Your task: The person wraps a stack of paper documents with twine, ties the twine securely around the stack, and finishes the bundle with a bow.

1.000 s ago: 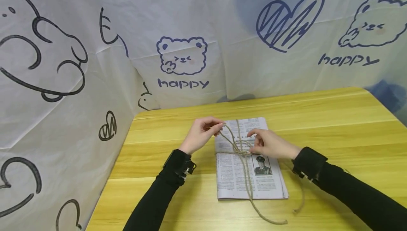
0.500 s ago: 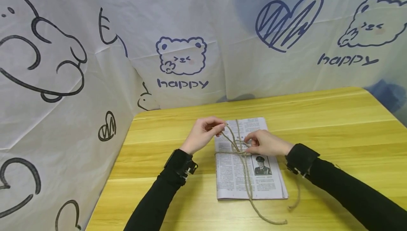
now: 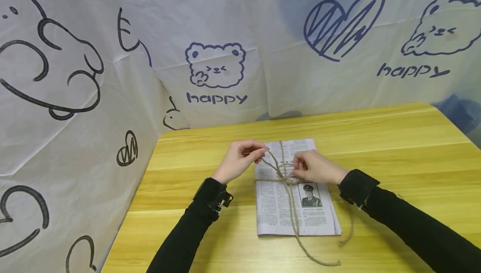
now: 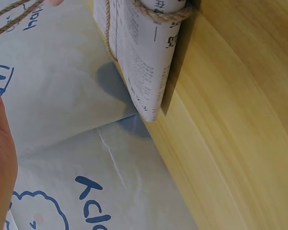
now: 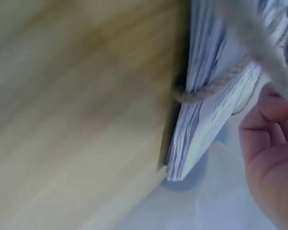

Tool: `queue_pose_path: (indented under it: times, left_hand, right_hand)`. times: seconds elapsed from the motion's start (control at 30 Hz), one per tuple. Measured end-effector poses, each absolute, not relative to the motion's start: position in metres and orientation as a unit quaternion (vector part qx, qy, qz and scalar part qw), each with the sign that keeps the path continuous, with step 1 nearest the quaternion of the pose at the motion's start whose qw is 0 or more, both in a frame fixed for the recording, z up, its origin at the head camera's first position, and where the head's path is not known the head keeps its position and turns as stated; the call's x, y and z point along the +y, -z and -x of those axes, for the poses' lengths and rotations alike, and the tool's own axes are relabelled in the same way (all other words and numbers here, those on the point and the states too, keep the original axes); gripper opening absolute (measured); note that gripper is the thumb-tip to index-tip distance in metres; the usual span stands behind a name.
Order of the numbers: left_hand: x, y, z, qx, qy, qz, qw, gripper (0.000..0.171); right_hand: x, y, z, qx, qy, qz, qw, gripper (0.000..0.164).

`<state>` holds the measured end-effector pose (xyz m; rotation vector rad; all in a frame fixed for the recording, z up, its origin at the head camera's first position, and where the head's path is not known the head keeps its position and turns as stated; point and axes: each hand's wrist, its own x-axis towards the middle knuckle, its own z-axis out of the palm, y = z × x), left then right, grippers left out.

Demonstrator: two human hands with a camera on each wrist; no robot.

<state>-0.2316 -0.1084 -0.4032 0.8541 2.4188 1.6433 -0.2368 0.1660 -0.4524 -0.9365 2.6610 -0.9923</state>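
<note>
A folded stack of newspapers (image 3: pixel 272 212) lies on the table, wrapped crosswise with jute twine (image 3: pixel 319 261) that is knotted near its middle. My left hand (image 3: pixel 238 160) pinches a doubled loop of the twine up and to the left of the knot. Just right of the knot, my right hand (image 3: pixel 319 168) pinches another part of the twine between thumb and curled fingers. In the right wrist view, a blurred strand passes in front of the right hand (image 5: pixel 273 153), and twine (image 5: pixel 211 90) rounds the paper edges. The left wrist view catches only part of the left hand (image 4: pixel 1 167).
The yellow wood-grain table (image 3: pixel 188 173) extends around the stack. One loose twine end hangs past the stack's front edge; another (image 3: pixel 347 237) lies below the right wrist. A white cloth (image 3: pixel 210 10) with bear and heart drawings stands behind and to the left.
My right hand has moved slightly left and its fingers have closed on the twine beside the knot. The left hand keeps its pinch, nearly still. The loose end below the right wrist has shifted left.
</note>
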Motion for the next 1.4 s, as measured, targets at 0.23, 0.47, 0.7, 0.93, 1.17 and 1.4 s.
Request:
queue_pose_path:
  times: [0.23,0.47,0.7,0.93,1.17,1.4]
  left_hand:
    - [-0.114,0.407,0.230,0.794,-0.538,-0.278,0.054,0.019]
    - [-0.124,0.412,0.222,0.798,-0.537,-0.268,0.051,0.020]
    - [-0.128,0.416,0.207,0.799,-0.539,-0.257,0.073,0.018]
    - [-0.128,0.421,0.191,0.795,-0.522,-0.292,0.096,0.018]
    - [-0.129,0.432,0.183,0.820,-0.457,-0.328,0.107,0.014]
    - [-0.126,0.443,0.183,0.841,-0.369,-0.384,0.093,0.009]
  right_hand:
    - [0.166,0.456,0.235,0.901,0.258,0.349,-0.009,0.025]
    - [0.171,0.460,0.237,0.881,0.271,0.387,0.003,0.027]
    - [0.166,0.456,0.235,0.894,0.271,0.357,-0.019,0.027]
    - [0.158,0.454,0.234,0.912,0.293,0.280,-0.066,0.036]
    - [0.155,0.455,0.234,0.912,0.327,0.235,-0.075,0.042]
    - [0.157,0.457,0.234,0.911,0.331,0.244,-0.034,0.034]
